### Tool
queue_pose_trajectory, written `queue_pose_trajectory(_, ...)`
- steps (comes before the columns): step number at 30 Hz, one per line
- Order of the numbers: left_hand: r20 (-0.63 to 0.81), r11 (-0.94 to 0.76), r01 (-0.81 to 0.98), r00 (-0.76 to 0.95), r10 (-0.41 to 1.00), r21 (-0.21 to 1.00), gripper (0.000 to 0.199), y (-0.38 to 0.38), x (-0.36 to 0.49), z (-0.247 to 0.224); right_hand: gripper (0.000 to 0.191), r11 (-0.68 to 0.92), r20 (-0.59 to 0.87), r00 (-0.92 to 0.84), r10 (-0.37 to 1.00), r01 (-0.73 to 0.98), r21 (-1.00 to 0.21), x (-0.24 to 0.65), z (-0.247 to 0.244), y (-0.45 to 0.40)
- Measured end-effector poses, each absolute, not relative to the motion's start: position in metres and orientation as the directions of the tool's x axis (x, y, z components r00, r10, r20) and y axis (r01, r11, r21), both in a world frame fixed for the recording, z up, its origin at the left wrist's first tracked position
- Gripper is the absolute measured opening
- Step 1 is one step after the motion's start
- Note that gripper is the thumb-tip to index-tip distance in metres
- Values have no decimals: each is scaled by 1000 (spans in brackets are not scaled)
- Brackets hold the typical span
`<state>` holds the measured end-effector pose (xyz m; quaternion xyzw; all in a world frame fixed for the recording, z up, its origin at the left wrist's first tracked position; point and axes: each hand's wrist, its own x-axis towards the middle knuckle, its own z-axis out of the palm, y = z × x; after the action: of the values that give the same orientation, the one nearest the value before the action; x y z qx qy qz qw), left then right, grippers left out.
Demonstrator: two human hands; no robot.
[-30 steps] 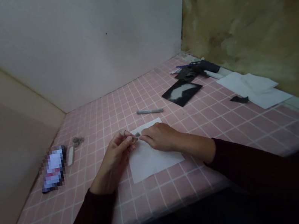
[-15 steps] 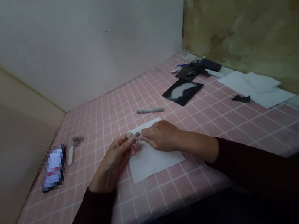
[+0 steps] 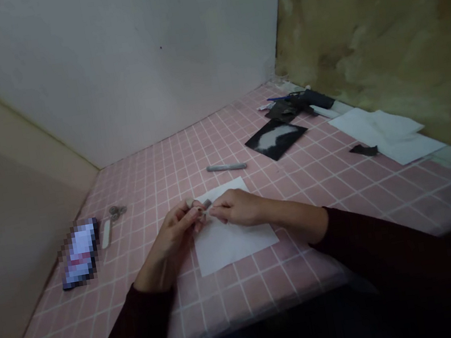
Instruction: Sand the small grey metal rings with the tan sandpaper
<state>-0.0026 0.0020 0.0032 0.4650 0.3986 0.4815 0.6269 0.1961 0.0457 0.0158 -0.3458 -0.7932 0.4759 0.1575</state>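
My left hand pinches a small pale ring-like piece between thumb and fingertips; its exact shape is too small to make out. Facing it, my right hand is closed, thumb against curled fingers, its tips almost touching the piece. What the right fingers grip is hidden. A short grey piece shows between the two hands, and I cannot tell which hand, if any, holds it. Both hands are above a white sheet of paper on the pink checked tabletop.
Beyond the paper lies a grey rod. A black sheet with pale dust and white papers with a dark scrap are to the right. At left are a phone, a white strip and several small round pieces.
My right hand has shifted slightly down and its fingers have curled a little more. My left hand stays almost in place, still pinching the small piece.
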Motion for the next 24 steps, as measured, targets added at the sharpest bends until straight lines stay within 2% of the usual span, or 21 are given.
queue_pose_trajectory(2, -101, 175, -238, 295, 950, 955, 22, 3, -5, 3, 28, 555, 114, -684, 720, 470, -686, 198, 15, 47)
queue_pose_trajectory(3, -109, 191, -246, 312, 944, 950, 22, 4, -5, 3, 26, 610, 165, -679, 715, 490, -623, 199, 15, 47)
queue_pose_trajectory(4, -103, 188, -258, 310, 945, 948, 22, 4, -5, 3, 25, 624, 185, -675, 714, 495, -605, 198, 15, 46)
queue_pose_trajectory(5, -88, 170, -268, 291, 953, 948, 22, 4, -5, 3, 26, 604, 170, -675, 718, 482, -635, 198, 15, 46)
queue_pose_trajectory(7, -44, 107, -280, 222, 974, 954, 22, 3, -2, 4, 32, 438, 48, -684, 728, 410, -800, 195, 14, 44)
queue_pose_trajectory(9, -1, 43, -276, 152, 988, 960, 23, 1, 2, 5, 37, 118, -160, -752, 639, 301, -946, 192, 13, 43)
queue_pose_trajectory(11, 31, 0, -263, 114, 993, 965, 24, -1, 4, 6, 40, -167, -290, -829, 479, 239, -957, 191, 13, 43)
queue_pose_trajectory(12, 39, -12, -257, 103, 994, 966, 23, -1, 5, 7, 40, -226, -309, -845, 436, 230, -947, 191, 13, 44)
queue_pose_trajectory(13, 39, -13, -251, 101, 994, 968, 23, -1, 5, 7, 41, -218, -309, -844, 438, 234, -948, 192, 13, 44)
queue_pose_trajectory(14, 30, -2, -244, 112, 993, 970, 22, -1, 4, 7, 40, -143, -287, -826, 485, 250, -958, 193, 13, 45)
queue_pose_trajectory(16, -19, 61, -229, 180, 983, 971, 21, 0, 1, 7, 38, 166, -141, -757, 638, 315, -934, 196, 14, 47)
queue_pose_trajectory(18, -81, 144, -217, 273, 958, 965, 22, 1, -3, 7, 32, 488, 83, -698, 711, 406, -773, 199, 15, 47)
queue_pose_trajectory(19, -103, 174, -214, 306, 946, 961, 23, 2, -4, 7, 28, 583, 165, -682, 713, 444, -680, 200, 15, 47)
queue_pose_trajectory(20, -113, 188, -214, 319, 941, 959, 24, 3, -5, 7, 26, 629, 212, -673, 708, 467, -621, 200, 15, 47)
queue_pose_trajectory(21, -109, 182, -218, 308, 945, 959, 24, 3, -5, 7, 25, 635, 223, -666, 711, 473, -611, 199, 14, 46)
queue_pose_trajectory(23, -71, 127, -222, 246, 967, 967, 22, 2, -3, 6, 31, 530, 140, -667, 732, 427, -733, 195, 11, 45)
queue_pose_trajectory(24, -45, 91, -221, 205, 978, 971, 21, 2, 0, 6, 34, 404, 47, -675, 736, 382, -831, 193, 9, 44)
